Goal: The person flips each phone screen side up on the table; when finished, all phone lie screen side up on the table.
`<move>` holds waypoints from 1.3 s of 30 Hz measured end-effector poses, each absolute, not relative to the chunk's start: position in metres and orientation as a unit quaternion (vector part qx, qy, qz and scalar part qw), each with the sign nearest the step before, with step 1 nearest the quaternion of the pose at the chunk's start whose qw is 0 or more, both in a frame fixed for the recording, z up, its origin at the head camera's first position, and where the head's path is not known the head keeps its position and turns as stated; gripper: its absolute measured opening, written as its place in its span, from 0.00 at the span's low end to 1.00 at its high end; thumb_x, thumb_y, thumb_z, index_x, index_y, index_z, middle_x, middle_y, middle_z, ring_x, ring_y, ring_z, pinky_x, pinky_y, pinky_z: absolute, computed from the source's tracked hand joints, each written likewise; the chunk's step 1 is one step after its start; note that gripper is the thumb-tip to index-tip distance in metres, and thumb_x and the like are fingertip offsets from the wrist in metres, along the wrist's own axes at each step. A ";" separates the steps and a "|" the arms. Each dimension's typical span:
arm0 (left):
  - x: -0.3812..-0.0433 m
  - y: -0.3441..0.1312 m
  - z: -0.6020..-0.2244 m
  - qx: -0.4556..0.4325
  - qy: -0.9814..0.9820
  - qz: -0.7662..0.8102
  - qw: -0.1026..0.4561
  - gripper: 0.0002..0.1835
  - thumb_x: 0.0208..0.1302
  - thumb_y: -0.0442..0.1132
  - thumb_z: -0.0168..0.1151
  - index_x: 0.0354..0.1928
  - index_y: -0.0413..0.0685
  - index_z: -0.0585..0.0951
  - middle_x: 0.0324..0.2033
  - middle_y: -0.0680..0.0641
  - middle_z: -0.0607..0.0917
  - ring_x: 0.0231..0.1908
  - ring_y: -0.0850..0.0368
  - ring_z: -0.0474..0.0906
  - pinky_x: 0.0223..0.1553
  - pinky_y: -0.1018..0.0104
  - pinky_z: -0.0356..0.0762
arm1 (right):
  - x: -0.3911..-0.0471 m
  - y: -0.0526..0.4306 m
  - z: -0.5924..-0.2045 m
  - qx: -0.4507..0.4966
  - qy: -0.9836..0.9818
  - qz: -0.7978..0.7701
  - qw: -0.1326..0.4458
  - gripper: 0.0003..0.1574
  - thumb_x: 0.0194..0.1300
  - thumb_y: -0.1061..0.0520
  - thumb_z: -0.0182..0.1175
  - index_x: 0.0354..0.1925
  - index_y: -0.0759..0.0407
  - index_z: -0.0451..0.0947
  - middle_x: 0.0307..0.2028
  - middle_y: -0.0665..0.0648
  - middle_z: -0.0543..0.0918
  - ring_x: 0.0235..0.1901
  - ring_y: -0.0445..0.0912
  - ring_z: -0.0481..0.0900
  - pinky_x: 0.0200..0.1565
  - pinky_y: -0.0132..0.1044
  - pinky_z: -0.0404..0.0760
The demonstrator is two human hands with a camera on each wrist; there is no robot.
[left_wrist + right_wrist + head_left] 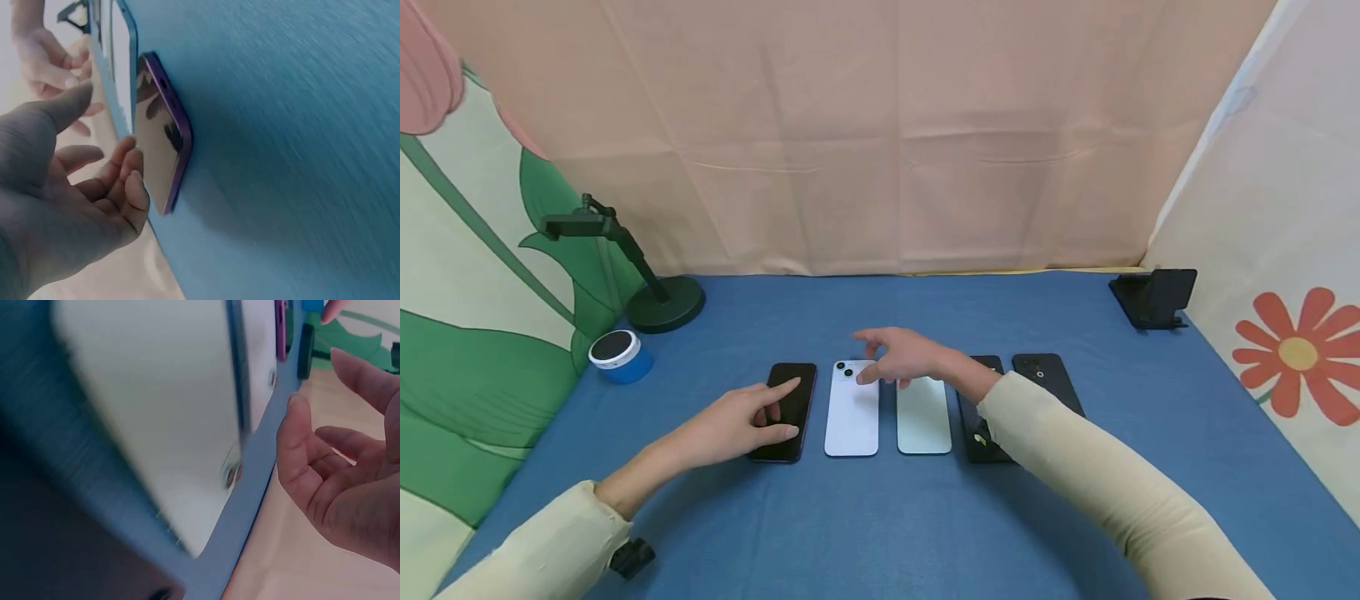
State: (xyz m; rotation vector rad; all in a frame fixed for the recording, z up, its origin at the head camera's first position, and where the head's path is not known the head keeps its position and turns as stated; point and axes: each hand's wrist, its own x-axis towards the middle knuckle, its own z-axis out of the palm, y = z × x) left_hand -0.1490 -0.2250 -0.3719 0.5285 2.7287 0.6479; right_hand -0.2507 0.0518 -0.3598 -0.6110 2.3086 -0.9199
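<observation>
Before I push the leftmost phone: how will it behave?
Likely stiff: the leftmost phone is a flat slab with straight edges. Its mirror-like screen is probably slippery and may crack if dropped. Lying flat on the blue surface, it should slide rather than tip.

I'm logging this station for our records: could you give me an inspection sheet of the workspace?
Surface: blue cloth
Job's things: dark phone, whitish phone, pale green phone, inner black phone, outer black phone, in one row
Clutter: dark jointed stand, blue container, black folding stand
Hands: left hand over dark phone, contact unclear; right hand near whitish and pale green phones, holding nothing
Cables: nothing seen
Surroundings: peach backdrop, leaf-printed fabric left, flower-printed fabric right
</observation>
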 end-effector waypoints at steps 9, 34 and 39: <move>-0.156 -0.199 -0.388 0.243 0.924 0.251 0.154 0.42 0.65 0.58 0.66 0.76 0.50 0.64 0.30 0.57 0.76 0.25 0.65 0.71 0.28 0.70 0.71 | -0.253 0.074 -0.372 -0.209 0.875 -0.339 0.277 0.54 0.64 0.48 0.69 0.79 0.48 0.53 0.67 0.59 0.72 0.39 0.49 0.82 0.34 0.39 0.84; -0.140 -0.154 -0.395 0.192 0.977 0.019 0.091 0.46 0.54 0.68 0.69 0.70 0.49 0.73 0.47 0.43 0.84 0.42 0.53 0.76 0.42 0.58 0.79 | -0.255 0.065 -0.385 -0.208 0.856 -0.374 0.289 0.54 0.63 0.51 0.69 0.79 0.48 0.53 0.65 0.56 0.73 0.29 0.47 0.77 0.31 0.39 0.81; -0.140 -0.153 -0.396 0.193 0.977 0.010 0.087 0.45 0.55 0.67 0.69 0.70 0.49 0.74 0.44 0.44 0.85 0.39 0.54 0.75 0.39 0.60 0.77 | -0.257 0.061 -0.383 -0.211 0.856 -0.368 0.296 0.55 0.62 0.51 0.70 0.79 0.48 0.52 0.64 0.58 0.73 0.29 0.46 0.77 0.30 0.39 0.82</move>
